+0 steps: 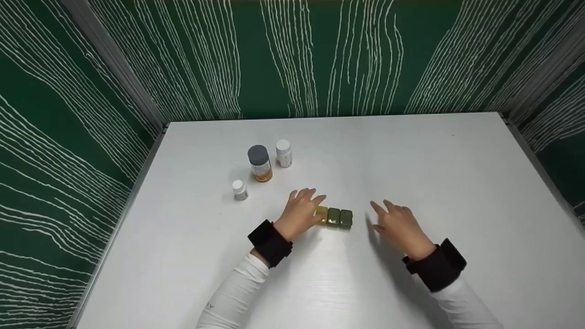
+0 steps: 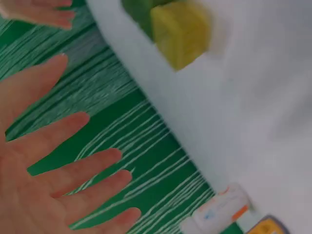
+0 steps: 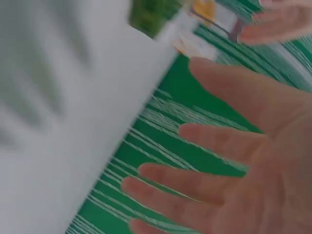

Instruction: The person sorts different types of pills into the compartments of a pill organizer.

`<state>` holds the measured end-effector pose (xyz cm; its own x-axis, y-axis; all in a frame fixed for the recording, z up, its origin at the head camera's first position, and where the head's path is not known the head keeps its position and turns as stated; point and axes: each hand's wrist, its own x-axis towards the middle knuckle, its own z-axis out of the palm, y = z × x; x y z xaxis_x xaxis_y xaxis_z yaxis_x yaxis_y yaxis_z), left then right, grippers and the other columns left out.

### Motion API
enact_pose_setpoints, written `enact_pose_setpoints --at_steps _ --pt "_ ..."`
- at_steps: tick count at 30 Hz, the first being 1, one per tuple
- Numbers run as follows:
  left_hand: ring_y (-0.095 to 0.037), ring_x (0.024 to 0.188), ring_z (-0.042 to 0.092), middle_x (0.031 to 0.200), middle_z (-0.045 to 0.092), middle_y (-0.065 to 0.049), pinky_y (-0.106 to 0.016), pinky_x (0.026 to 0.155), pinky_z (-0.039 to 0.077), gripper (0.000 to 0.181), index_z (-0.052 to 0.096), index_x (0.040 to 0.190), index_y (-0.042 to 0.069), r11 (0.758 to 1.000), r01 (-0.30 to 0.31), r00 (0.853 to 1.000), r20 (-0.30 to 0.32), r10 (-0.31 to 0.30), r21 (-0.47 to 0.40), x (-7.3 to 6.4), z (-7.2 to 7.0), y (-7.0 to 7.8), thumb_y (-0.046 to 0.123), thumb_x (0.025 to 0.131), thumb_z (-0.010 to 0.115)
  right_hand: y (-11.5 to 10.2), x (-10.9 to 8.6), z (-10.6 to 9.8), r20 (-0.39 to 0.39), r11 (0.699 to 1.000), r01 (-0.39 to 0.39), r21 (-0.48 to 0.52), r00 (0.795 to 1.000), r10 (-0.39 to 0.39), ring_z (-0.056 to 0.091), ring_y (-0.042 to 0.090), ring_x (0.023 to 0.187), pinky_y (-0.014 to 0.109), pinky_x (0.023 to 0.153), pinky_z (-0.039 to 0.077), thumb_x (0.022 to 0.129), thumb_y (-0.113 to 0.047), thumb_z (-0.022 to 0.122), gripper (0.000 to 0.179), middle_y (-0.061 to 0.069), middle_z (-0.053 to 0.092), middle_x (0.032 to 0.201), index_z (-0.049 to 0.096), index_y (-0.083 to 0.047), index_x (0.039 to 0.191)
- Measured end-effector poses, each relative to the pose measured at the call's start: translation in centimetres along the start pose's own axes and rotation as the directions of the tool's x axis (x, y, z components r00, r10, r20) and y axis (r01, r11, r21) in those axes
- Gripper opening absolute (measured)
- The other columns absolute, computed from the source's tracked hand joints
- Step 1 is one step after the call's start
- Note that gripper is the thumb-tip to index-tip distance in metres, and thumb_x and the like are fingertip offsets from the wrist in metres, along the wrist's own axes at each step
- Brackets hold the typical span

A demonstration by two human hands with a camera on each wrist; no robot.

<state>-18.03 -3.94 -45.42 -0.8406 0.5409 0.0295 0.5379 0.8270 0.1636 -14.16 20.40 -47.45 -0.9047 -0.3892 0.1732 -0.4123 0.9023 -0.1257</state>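
Note:
Three small blocks stand in a row at the middle of the table: a yellow block (image 1: 322, 214) on the left, then a green block (image 1: 333, 217) and another green block (image 1: 346, 219). My left hand (image 1: 299, 214) hovers beside the yellow end, its thumb overlapping that block in the head view. In the left wrist view its fingers (image 2: 78, 170) are spread and hold nothing, with the yellow block (image 2: 180, 34) apart from them. To the right of the row is my right hand (image 1: 400, 228), fingers (image 3: 185, 185) extended and holding nothing, above its own shadow.
Behind and left of the blocks stand a small white bottle (image 1: 240, 190), a larger clear bottle (image 1: 260, 163) with a grey cap and orange contents, and another white bottle (image 1: 284, 153). Green walls (image 1: 256, 59) with white lines border the white table (image 1: 411, 155).

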Motion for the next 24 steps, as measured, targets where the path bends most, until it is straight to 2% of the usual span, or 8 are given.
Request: enact_pose_setpoints --at_steps 3,6,10,14,20,24 --pt "-0.022 0.108 0.049 0.120 0.054 -0.010 -0.036 0.089 0.037 0.049 0.053 0.122 0.012 0.997 -0.068 0.998 0.013 0.067 0.045 1.2 1.9 0.1 0.034 0.079 0.064 -0.1 0.7 1.4 0.014 0.997 0.077 0.018 0.997 -0.077 0.056 0.040 0.089 0.050 0.074 0.044 0.070 -0.013 0.072 0.049 0.028 0.056 0.103 0.055 0.005 0.112" --pt "-0.020 0.101 0.053 0.113 0.057 -0.008 -0.031 0.082 0.042 0.050 0.054 0.120 0.010 0.990 -0.113 0.994 0.015 0.112 0.079 2.1 3.6 0.2 0.034 0.078 0.065 -0.1 1.3 2.3 -0.009 0.991 0.129 0.029 0.992 -0.128 0.057 0.037 0.085 0.049 0.072 0.045 0.069 -0.009 0.071 0.042 0.024 0.058 0.098 0.058 0.006 0.106" --pt "-0.018 0.089 0.055 0.101 0.061 -0.005 -0.027 0.074 0.044 0.046 0.059 0.112 0.008 0.986 -0.142 0.990 0.012 0.142 0.089 3.0 4.7 0.5 0.034 0.075 0.068 -0.1 1.8 2.9 -0.042 0.986 0.161 0.028 0.986 -0.160 0.058 0.035 0.079 0.047 0.068 0.046 0.068 -0.007 0.071 0.038 0.022 0.060 0.092 0.060 0.007 0.102" --pt "-0.016 0.080 0.054 0.091 0.061 -0.003 -0.026 0.069 0.043 0.041 0.063 0.102 0.007 0.989 -0.124 0.992 -0.012 0.125 0.083 3.4 5.1 0.5 0.033 0.071 0.071 -0.3 2.4 2.9 -0.035 0.985 0.165 0.047 0.986 -0.164 0.058 0.035 0.078 0.046 0.067 0.047 0.069 -0.008 0.071 0.038 0.023 0.060 0.091 0.059 0.008 0.102" --pt "-0.017 0.080 0.054 0.089 0.061 -0.002 -0.026 0.067 0.043 0.038 0.065 0.097 0.009 0.995 -0.064 0.993 -0.092 0.071 0.082 4.2 5.5 -0.1 0.032 0.068 0.072 -0.5 2.8 2.9 -0.064 0.982 0.176 0.066 0.983 -0.172 0.058 0.035 0.079 0.046 0.067 0.046 0.070 -0.008 0.070 0.036 0.023 0.060 0.090 0.060 0.008 0.101" --pt "-0.018 0.078 0.054 0.086 0.061 -0.003 -0.026 0.067 0.043 0.036 0.065 0.095 0.008 0.998 -0.036 0.990 -0.136 0.042 0.046 4.8 5.8 -0.8 0.028 0.065 0.073 -0.5 3.1 2.9 -0.058 0.983 0.169 0.070 0.985 -0.165 0.058 0.035 0.078 0.046 0.067 0.046 0.071 -0.008 0.068 0.035 0.023 0.060 0.090 0.060 0.007 0.102"
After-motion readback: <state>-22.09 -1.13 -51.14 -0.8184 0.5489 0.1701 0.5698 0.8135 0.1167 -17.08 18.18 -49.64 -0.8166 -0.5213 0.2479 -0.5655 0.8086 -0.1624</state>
